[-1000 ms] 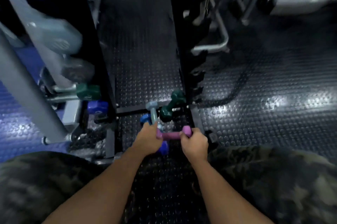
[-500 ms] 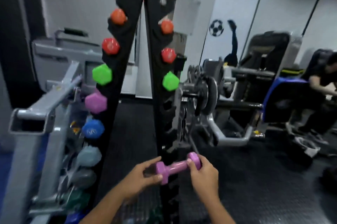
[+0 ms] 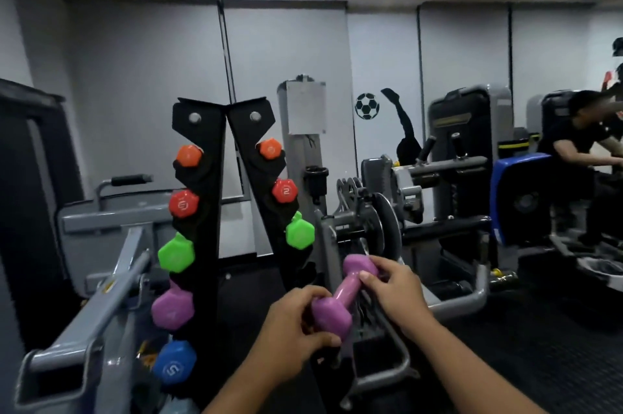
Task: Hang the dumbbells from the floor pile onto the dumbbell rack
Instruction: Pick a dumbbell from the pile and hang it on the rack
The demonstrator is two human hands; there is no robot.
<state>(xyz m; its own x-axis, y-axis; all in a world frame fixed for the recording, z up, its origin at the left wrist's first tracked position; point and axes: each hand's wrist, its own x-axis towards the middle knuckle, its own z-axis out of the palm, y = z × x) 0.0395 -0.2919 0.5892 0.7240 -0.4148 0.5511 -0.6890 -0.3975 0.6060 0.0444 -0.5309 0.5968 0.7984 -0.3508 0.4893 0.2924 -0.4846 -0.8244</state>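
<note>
I hold a purple dumbbell [image 3: 340, 295] tilted in both hands, in front of the right column of the black A-shaped rack [image 3: 215, 211]. My left hand [image 3: 293, 322] grips its lower head; my right hand [image 3: 391, 292] grips the handle near its upper head. The left column carries orange, red, green [image 3: 176, 253], purple [image 3: 172, 307] and blue [image 3: 174, 366] dumbbells. On the right column hang an orange one, a red one and a green one [image 3: 299, 234]; the slots below the green one hold nothing. The floor pile is out of view.
Grey gym machines stand close on the left [image 3: 101, 295] and just right of the rack, with weight plates [image 3: 374, 228]. A person in black [image 3: 580, 144] sits on a machine at the far right. Dark rubber flooring [image 3: 539, 346] spreads to the right.
My view rose from the floor pile to the rack. Both hands lifted the purple dumbbell from the floor up to the right column's free slots, tilting it.
</note>
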